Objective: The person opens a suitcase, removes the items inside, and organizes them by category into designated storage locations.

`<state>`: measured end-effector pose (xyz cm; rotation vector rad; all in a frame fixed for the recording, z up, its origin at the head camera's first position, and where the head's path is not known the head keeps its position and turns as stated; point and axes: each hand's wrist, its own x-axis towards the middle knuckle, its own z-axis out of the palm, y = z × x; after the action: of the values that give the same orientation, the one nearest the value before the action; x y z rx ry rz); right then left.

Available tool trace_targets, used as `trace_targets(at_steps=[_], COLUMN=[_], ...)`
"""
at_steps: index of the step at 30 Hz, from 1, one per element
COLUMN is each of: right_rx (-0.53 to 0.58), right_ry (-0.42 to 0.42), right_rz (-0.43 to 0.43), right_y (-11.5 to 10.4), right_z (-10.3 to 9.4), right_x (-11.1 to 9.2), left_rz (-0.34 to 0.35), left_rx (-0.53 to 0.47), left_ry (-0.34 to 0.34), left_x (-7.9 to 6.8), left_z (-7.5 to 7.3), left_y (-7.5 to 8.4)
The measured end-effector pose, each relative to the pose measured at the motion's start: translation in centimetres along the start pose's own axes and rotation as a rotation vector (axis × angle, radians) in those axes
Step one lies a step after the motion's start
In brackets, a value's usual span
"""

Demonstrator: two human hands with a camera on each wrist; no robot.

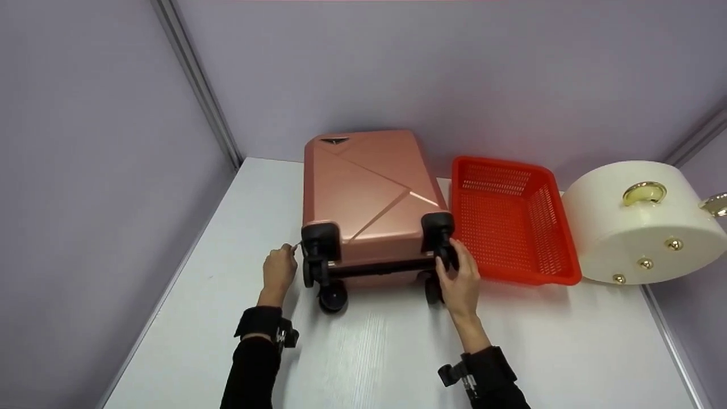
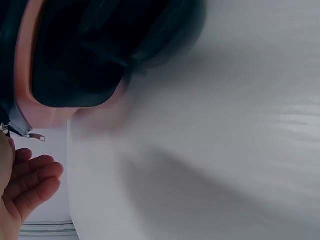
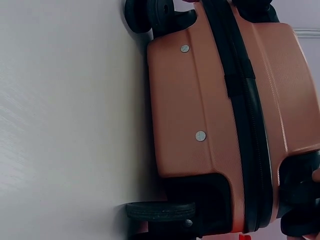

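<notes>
A rose-pink hard-shell suitcase lies flat on the white table, its wheeled end facing me. At its near left corner, my left hand pinches a small metal zipper pull at the side seam. The left wrist view shows that hand's curled fingers just below the corner, with another zipper pull hanging beside them. My right hand grips the upper right black wheel, thumb on one side and fingers on the other. In the right wrist view, the black zipper band runs across the suitcase's end.
Right of the suitcase sits a red plastic basket with perforated sides. Farther right, a round cream case with gold handles and studs rests on its side. Grey panel walls stand behind and at both sides of the white table.
</notes>
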<state>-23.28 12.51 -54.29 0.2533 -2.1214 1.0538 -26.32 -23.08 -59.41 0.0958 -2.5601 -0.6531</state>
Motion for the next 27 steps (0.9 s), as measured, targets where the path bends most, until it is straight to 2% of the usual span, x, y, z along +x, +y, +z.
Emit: trace_targets(at_steps=[5, 11, 14, 18, 20, 22, 24, 27], right_rx=[0.0, 0.005, 0.019, 0.044, 0.052, 0.058, 0.065, 0.088], right_ry=[-0.004, 0.014, 0.021, 0.025, 0.026, 0.027, 0.029, 0.041], right_rz=[-0.012, -0.004, 0.007, 0.029, 0.042, 0.05, 0.056, 0.07], right_y=[-0.1, 0.0, 0.0, -0.1, -0.2, -0.3, -0.4, -0.6], right_z=[0.1, 0.1, 0.1, 0.1, 0.2, 0.2, 0.2, 0.0], right_x=[0.0, 0.0, 0.0, -0.1, -0.1, -0.1, 0.1, 0.5], left_rz=[-0.019, -0.052, -0.07, -0.088, -0.113, -0.142, -0.154, -0.104], left_rx=[0.014, -0.007, -0.029, -0.08, -0.102, -0.117, -0.148, -0.204], left_ry=[-0.092, -0.197, -0.248, -0.269, -0.238, -0.154, -0.031, 0.156], left_x=[1.2, 1.5, 1.6, 1.9, 1.8, 1.7, 1.5, 1.1], left_z=[-0.1, -0.6, -1.5, -3.2, -4.2, -5.3, -6.3, -7.6], left_y=[-0.6, -0.6, -0.2, 0.5, 0.9, 1.5, 2.3, 4.1])
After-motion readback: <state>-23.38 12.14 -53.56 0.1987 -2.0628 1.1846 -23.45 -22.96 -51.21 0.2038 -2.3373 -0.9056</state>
